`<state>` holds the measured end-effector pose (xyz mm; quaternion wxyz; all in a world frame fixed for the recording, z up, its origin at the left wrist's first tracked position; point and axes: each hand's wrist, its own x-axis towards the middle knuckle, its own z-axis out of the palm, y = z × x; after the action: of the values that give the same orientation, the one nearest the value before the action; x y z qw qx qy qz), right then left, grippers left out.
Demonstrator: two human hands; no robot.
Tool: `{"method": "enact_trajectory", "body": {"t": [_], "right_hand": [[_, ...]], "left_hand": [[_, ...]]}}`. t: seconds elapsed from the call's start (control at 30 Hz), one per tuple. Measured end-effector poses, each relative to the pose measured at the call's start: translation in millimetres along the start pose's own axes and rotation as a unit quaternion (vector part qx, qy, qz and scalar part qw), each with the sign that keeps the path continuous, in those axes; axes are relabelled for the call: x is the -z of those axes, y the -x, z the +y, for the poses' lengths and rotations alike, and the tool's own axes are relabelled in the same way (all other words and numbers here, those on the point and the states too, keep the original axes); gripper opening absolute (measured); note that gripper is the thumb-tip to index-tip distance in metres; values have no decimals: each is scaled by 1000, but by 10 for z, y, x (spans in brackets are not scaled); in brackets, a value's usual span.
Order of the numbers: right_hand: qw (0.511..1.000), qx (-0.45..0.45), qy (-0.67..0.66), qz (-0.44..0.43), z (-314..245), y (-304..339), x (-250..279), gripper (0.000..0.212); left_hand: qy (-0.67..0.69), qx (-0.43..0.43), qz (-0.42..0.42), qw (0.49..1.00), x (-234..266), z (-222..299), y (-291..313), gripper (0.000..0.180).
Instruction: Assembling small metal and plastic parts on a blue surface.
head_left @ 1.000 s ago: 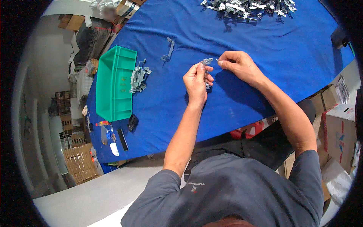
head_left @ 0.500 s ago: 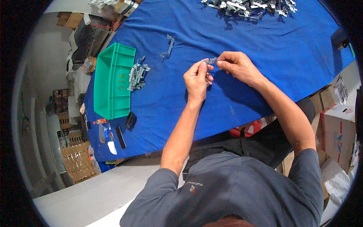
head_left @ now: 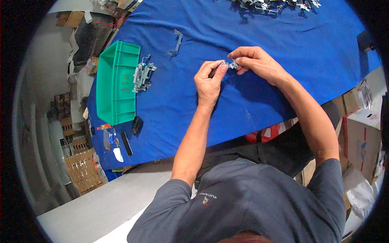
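Above the blue cloth, a small silvery metal bracket is held between my two hands. The thumb and fingers of my left hand are closed on one end of it. My right hand pinches the other end with thumb and forefinger. Much of the bracket is hidden by the fingers, so its full shape does not show. Left of my hands, a single long metal bracket lies alone on the cloth.
A green plastic bin stands at the left, with a stack of metal brackets against its right side. Nearer lie a black case and a dark flat phone-like object. A heap of brackets sits at the far edge.
Both hands have turned the bracket between them, and the right fingers have come closer round it. My view has shifted slightly, so the bin and loose brackets appear a little further left and higher.
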<state>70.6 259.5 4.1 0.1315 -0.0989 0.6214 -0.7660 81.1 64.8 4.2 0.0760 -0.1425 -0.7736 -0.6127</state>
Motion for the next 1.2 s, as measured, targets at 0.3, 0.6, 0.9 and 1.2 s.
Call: {"method": "enact_trajectory", "body": {"t": [0.3,0.6,0.9,1.2], "right_hand": [[988,53,128,71,-25,28,-60,23],[987,43,127,88,-95,39,24,24],[985,-11,173,23,-32,67,-50,20],[979,1,202,18,-1,51,-7,21]], "left_hand": [[-31,-12,-14,999,2,49,24,15],[11,11,54,998,5,-25,24,11],[28,0,41,999,13,-96,14,14],[-8,-2,16,1000,22,-14,11,15]]}}
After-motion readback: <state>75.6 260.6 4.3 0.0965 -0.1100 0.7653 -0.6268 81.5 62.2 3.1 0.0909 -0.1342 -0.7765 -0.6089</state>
